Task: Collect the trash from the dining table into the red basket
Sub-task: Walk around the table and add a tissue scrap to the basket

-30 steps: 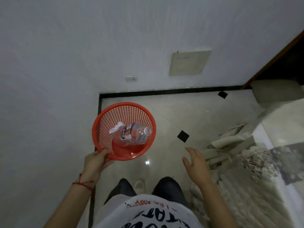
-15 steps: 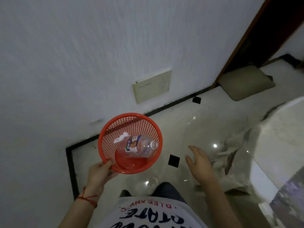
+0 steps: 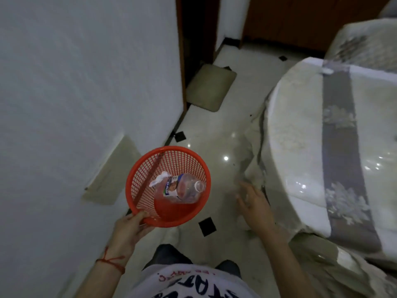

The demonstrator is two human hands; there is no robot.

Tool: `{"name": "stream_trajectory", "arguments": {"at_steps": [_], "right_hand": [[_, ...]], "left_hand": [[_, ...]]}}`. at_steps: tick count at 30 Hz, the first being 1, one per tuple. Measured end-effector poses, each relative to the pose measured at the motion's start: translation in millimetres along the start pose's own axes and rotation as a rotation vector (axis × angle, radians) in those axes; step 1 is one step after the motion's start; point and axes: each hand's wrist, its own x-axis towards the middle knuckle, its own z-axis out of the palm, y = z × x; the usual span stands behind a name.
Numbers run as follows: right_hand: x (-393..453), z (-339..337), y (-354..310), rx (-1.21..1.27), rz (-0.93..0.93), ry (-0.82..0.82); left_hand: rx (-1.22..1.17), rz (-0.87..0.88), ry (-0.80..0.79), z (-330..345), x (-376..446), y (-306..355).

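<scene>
Your left hand is clamped on the near rim of the red basket, right hand spread and empty beside it; it's probably light but floppy mesh, so I'd support it under the base.

A home dining room is showing: cloth-covered counter right of the grip, doormat lying beyond, glossy tiled floor.

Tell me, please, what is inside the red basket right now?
A clear plastic bottle lies in the red basket, with a white crumpled scrap beside it. Anything beneath the bottle is hidden.
</scene>
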Motion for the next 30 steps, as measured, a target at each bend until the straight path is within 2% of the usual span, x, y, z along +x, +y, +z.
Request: {"name": "stream_trajectory", "arguments": {"at_steps": [7, 13, 22, 27, 30], "right_hand": [[23.3, 4.2, -26.8, 0.081, 0.241, 0.190], [51.1, 6.8, -38.6, 0.146, 0.352, 0.306], [178.8, -19.3, -27.3, 0.132, 0.341, 0.310], [281.9, -55.3, -5.1, 0.080, 0.307, 0.303], [333.9, -84.4, 10.5, 0.093, 0.289, 0.324]], "left_hand": [[0.255, 0.018, -0.226, 51.0, 75.3, 96.7], [0.325, 0.068, -0.337, 91.9, 115.6, 144.6], [0.305, -0.032, -0.281, 157.8, 190.6, 187.1], [0.251, -0.047, -0.208, 234.0, 221.2, 219.1], [0.247, -0.028, -0.223, 288.6, 231.8, 247.6]]}}
